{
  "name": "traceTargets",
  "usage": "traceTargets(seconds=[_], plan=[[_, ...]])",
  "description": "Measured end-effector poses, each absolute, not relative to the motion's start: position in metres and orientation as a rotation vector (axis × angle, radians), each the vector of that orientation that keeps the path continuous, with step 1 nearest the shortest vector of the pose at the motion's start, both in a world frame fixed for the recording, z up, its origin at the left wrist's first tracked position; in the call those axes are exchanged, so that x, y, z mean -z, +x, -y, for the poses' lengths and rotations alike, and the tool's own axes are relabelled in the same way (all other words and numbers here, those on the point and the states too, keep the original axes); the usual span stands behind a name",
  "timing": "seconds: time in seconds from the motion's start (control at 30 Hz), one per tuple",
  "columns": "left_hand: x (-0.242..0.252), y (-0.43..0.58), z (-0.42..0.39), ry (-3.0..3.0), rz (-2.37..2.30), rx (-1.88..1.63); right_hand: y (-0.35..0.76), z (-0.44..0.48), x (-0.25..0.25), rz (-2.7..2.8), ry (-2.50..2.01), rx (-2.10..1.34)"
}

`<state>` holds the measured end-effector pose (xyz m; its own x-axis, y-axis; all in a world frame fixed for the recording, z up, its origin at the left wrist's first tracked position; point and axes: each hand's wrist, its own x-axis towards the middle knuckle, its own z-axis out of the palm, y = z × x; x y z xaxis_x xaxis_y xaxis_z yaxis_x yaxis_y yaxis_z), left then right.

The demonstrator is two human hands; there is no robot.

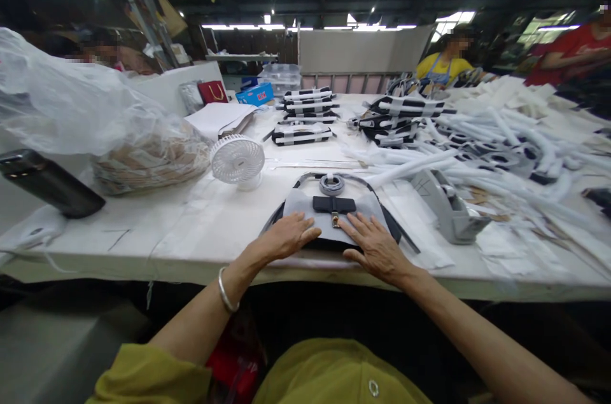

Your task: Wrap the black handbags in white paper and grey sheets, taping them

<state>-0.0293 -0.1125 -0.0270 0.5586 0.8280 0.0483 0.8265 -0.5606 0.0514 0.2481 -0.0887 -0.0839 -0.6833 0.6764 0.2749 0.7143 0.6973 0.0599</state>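
Observation:
A black handbag (296,203) with a pale grey-white sheet over its front lies flat at the table's near edge. My left hand (289,235) rests on its left side, fingers stretched out. On the right side my right hand (377,245) lies flat with fingers spread, its fingertips close to the gold clasp (335,221). A black strap tab (334,204) crosses above the clasp. Beyond the tab sits a coiled, wrapped strap or handle (331,184). Neither hand grips anything. The bag's lower edge is partly hidden by my hands.
A tape dispenser (451,210) stands right of the bag; a small white fan (237,161) stands to the left. Stacked wrapped bags (305,133), white foam-like strips (506,137), a dark bottle (50,184) and a plastic-covered bundle (147,162) occupy the table. Co-workers sit across.

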Motion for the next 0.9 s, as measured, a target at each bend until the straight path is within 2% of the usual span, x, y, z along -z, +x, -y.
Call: traceTargets(seconds=[0.1, 0.23, 0.33, 0.47, 0.6, 0.73, 0.83, 0.9], plan=[[-0.008, -0.022, 0.091, 2.751, -1.270, 0.167, 0.249, 0.089, 0.090, 2.667, -1.110, 0.323], [-0.029, 0.001, 0.075, 2.661, -1.536, 0.295, 0.250, 0.090, 0.096, 2.667, -1.091, 0.359], [-0.006, 0.019, 0.077, 2.735, -1.649, 0.167, 0.249, 0.091, 0.097, 2.655, -1.103, 0.338], [0.048, 0.022, 0.085, 2.903, -1.661, -0.282, 0.248, 0.094, 0.096, 2.641, -1.107, 0.293], [0.074, 0.017, 0.086, 2.791, -1.734, -0.307, 0.249, 0.091, 0.081, 2.685, -1.135, 0.111], [0.073, 0.018, 0.084, 2.757, -1.725, -0.302, 0.233, 0.075, 0.035, 2.616, -1.234, -0.215], [0.073, 0.018, 0.083, 2.723, -1.717, -0.340, 0.210, 0.065, -0.003, 2.563, -1.160, -0.243], [0.076, 0.018, 0.082, 2.714, -1.701, -0.362, 0.200, 0.061, -0.011, 2.588, -1.076, -0.186]])
